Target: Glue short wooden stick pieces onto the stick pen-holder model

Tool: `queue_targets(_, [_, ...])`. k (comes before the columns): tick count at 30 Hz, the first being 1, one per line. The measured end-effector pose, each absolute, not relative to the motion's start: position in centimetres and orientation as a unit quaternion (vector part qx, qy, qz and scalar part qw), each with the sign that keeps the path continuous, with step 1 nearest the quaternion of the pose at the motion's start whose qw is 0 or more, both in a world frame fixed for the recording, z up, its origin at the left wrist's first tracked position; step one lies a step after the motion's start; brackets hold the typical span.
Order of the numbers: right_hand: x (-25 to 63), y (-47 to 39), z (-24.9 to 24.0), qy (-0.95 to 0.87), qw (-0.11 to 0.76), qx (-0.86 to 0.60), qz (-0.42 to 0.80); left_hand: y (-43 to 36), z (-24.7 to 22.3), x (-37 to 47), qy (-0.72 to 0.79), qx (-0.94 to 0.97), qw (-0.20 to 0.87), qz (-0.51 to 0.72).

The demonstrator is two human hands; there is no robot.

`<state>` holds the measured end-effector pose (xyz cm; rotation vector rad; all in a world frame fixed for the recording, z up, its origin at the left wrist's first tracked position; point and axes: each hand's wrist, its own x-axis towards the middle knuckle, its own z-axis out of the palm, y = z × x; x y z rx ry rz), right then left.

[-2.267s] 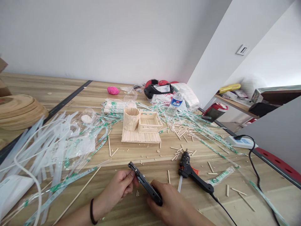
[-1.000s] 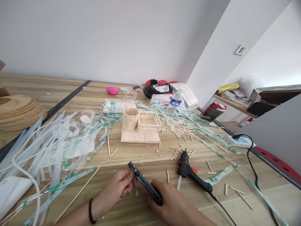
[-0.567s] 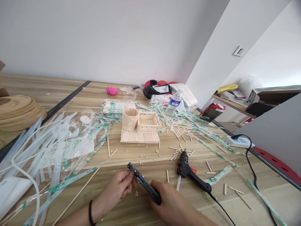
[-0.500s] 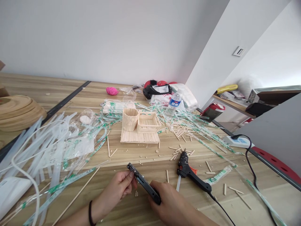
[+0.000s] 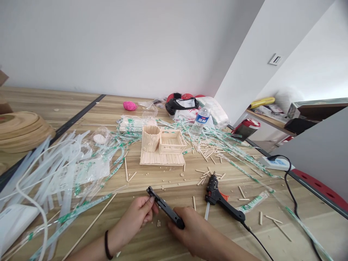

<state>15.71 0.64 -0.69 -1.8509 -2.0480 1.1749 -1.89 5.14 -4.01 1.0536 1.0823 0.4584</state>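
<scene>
My right hand (image 5: 190, 228) is wrapped round the handles of black pliers (image 5: 167, 208), whose head points up and to the left. Beside that head, my left hand (image 5: 140, 214) is closed in a pinch; whatever lies between its fingertips is too small or hidden to make out. Small cut bits of wood (image 5: 158, 223) lie on the table below the pliers. Farther back stands a model made of thin wooden sticks: a round cup (image 5: 150, 138) and an open rectangular box (image 5: 172, 142) on a flat stick base (image 5: 161, 158).
To the right lies a black glue gun (image 5: 214, 192) with its cord. Loose short sticks (image 5: 210, 150), plastic wrappers (image 5: 236, 152) and a water bottle (image 5: 200, 119) are behind it. Clear glue sticks (image 5: 65, 163) crowd the left, near a wooden coil (image 5: 24, 130). A power strip (image 5: 276, 163) sits far right.
The rear end of the pliers and my right hand have shifted slightly up and left. My left hand keeps its pinch by the head. The view has moved a little.
</scene>
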Motion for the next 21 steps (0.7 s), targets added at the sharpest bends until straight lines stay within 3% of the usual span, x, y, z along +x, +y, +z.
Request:
queue_targets(11, [17.3,-0.8,0.6,-0.665,0.064,-0.671,0.323,5.0,-2.7,-2.3,0.48,0.507,0.695,0.171])
queue_targets(14, [18.7,-1.8,0.8,-0.651,0.096,-0.694,0.29,5.3,-2.1,-2.5,0.486,0.537,0.668,0.17])
queue_targets(18, [22.6,-2.9,-0.3,-0.629,0.183,-0.745,0.124,6.1,-1.2,-3.2,0.486,0.648,0.552,0.197])
queue_targets(21, [26.9,-3.0,-1.3,-0.585,0.172,-0.793,0.016,6.8,-1.0,-4.2,0.49,0.743,0.412,0.197])
